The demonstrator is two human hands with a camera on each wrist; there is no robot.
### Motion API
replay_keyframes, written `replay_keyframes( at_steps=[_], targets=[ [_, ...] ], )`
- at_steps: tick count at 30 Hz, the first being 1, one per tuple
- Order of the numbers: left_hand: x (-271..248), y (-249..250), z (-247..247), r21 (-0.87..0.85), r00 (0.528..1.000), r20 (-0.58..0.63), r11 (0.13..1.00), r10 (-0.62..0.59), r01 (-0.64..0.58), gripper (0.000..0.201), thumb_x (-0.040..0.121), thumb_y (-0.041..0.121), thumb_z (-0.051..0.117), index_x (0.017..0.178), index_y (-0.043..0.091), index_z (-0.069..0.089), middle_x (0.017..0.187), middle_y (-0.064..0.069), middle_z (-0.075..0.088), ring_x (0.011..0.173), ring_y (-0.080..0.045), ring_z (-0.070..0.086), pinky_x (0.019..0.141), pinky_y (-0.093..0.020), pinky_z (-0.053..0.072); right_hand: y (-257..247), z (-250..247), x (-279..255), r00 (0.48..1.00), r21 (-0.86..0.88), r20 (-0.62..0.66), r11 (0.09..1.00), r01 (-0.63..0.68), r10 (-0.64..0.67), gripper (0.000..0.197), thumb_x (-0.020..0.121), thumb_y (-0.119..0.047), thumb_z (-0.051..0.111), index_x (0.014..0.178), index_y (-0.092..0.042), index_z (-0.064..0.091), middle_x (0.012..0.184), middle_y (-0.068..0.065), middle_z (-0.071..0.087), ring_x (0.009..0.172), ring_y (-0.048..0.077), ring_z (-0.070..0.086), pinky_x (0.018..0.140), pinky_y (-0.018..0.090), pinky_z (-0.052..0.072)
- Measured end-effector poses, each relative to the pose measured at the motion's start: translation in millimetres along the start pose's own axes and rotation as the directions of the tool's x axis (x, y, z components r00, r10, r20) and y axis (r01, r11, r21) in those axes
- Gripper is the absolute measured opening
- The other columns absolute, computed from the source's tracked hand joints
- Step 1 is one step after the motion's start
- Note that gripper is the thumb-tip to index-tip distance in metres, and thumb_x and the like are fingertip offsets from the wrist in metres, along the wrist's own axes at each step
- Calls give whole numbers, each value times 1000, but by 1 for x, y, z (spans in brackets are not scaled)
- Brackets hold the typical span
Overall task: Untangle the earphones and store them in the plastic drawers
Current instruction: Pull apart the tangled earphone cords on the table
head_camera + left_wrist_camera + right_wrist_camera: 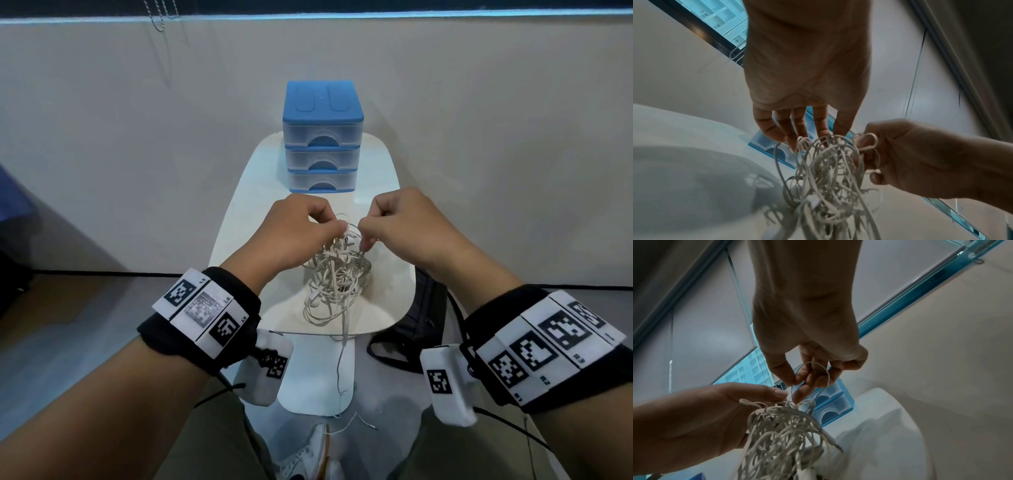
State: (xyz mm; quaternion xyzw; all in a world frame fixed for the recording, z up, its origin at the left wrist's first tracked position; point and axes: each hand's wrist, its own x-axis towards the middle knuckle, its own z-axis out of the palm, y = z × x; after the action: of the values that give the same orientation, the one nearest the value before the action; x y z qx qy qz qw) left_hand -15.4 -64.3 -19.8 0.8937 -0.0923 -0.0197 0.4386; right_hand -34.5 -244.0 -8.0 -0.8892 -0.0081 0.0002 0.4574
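Step in hand: untangling, at an early stage by my reading; the earphones (337, 274) are one dense white knot and nothing has gone into the plastic drawers (322, 137).
Earphones, place: lifted at their top between both hands above the white table (236, 219), the bulk of the knot sagging down to the tabletop, just in front of the drawers.
Left hand (298, 229): fingers curled, thumb and fingertips pinching cable at the top of the knot; the right wrist view shows a small loop lying over its fingers.
Right hand (400, 222): thumb and forefinger pinching a thin strand, with a loop passing over its other fingers.
Long axis: the bundle hangs roughly upright, top at the fingers and loose tails downward; one thin tail drops over the near table edge toward the floor.
Ends: a jack plug (835, 445) sticks out of the knot's side, pointing down and away from the left hand; the earbuds seem to sit low in the mass, though blur makes this uncertain.
Drawers: all three look closed.
Next move calls for: drawing the pinched strand apart slowly, following a free end out through the loops instead of tugging, which would tighten the knot.
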Motion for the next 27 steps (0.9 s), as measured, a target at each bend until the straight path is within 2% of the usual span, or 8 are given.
replay_keyframes(
  at_steps=[3, 8, 12, 15, 17, 21, 23, 27],
  targets=[
    [2, 4, 0, 19, 1000, 20, 1000, -12, 12, 21, 90, 32, 76, 75, 17, 72, 72, 9, 68, 66, -7, 60, 48, -14, 39, 2, 0, 2, 997, 14, 57, 998, -59, 59, 11, 78, -9, 66, 69, -11, 60, 66, 2, 76, 68, 13, 56, 69, 34, 44],
    [1, 4, 0, 34, 999, -12, 999, -34, 34, 20, 93, 27, 72, 80, 12, 73, 81, 3, 71, 70, -8, 59, 58, -23, 41, 6, -2, 2, 986, -52, 137, 995, -89, 95, 10, 85, -10, 64, 81, -9, 73, 63, 1, 74, 60, 8, 54, 69, 31, 43],
    [0, 2, 2, 17, 999, 10, 999, -37, 37, 20, 92, 26, 72, 77, 13, 71, 80, 2, 71, 71, -10, 60, 62, -25, 42, 6, -2, 6, 980, -85, 120, 985, -148, 158, 22, 87, -14, 65, 87, 7, 72, 46, -5, 52, 56, 17, 41, 59, 31, 33],
    [0, 2, 4, 49, 1000, 20, 999, -13, 12, 14, 91, 24, 73, 80, 16, 71, 85, 2, 73, 71, -9, 61, 59, -20, 41, 10, -1, 7, 983, -110, 143, 989, -103, 118, 16, 86, -24, 77, 80, -9, 79, 65, -5, 66, 70, 18, 57, 67, 32, 44],
    [-1, 2, 3, 68, 1000, 20, 997, 21, -22, 4, 90, 19, 74, 90, 21, 71, 91, 6, 72, 71, -8, 62, 58, -18, 43, 14, -1, 8, 985, -140, 147, 988, -66, 87, 15, 87, -24, 78, 77, -13, 79, 80, 0, 74, 78, 18, 62, 72, 32, 49],
    [-2, 1, 0, 89, 982, 123, 984, 144, -156, 54, 93, 4, 67, 134, 39, 59, 119, 6, 59, 96, -13, 62, 81, -27, 54, 15, 3, 7, 996, -146, 90, 989, -6, 19, 15, 94, -23, 71, 84, -13, 77, 72, -12, 67, 67, 6, 57, 60, 23, 40],
    [-2, 2, 1, 109, 976, 150, 979, 158, -175, 48, 93, 2, 64, 128, 35, 66, 125, 10, 61, 106, -10, 62, 86, -23, 51, 14, 6, 7, 999, -156, 41, 988, 18, -12, 18, 97, -23, 68, 88, -9, 75, 69, -15, 62, 65, 3, 54, 58, 23, 38],
    [0, -1, 0, 97, 986, 108, 986, 126, -136, 22, 91, 5, 68, 98, 24, 75, 100, 10, 74, 92, -10, 68, 77, -22, 51, 12, 6, 9, 998, -148, -67, 989, -1, -9, 22, 97, -19, 64, 89, -1, 73, 71, -6, 61, 64, 11, 52, 55, 26, 39]
  ],
)
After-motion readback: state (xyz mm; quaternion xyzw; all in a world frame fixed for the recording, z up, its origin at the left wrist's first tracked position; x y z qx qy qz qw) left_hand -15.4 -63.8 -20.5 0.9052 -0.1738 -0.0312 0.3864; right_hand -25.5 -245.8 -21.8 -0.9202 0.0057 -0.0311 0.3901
